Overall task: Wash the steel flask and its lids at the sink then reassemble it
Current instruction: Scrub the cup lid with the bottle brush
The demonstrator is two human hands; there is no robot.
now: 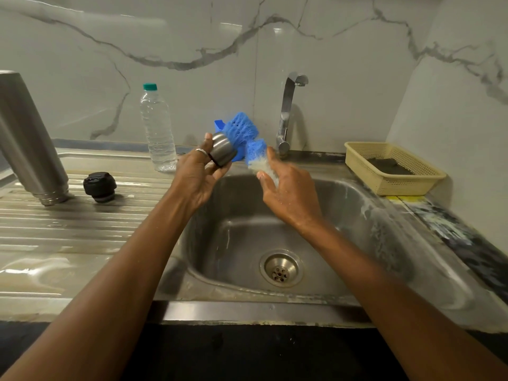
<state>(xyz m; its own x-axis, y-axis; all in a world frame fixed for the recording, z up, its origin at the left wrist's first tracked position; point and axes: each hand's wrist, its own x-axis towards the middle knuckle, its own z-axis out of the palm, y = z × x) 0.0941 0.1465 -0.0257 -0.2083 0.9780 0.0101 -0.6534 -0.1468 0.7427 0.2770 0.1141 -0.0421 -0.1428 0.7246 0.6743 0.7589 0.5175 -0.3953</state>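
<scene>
My left hand (199, 174) grips the steel cup lid (223, 148) above the sink's left rim, its open end turned toward my palm. My right hand (288, 189) holds a blue bristle brush (255, 152) by its pale handle, the bristles just right of the cup lid. The steel flask body (27, 141) stands upside down on the drainboard at far left. Next to it rests the black inner stopper lid (99, 186). The tap (288, 114) behind the basin shows no running water.
The steel sink basin (343, 215) with its drain (280, 270) lies below my hands. A clear plastic bottle (158, 130) with a green cap stands on the back ledge. A beige basket (393, 167) with a dark scrubber sits at right. A blue holder (221, 126) is behind the brush.
</scene>
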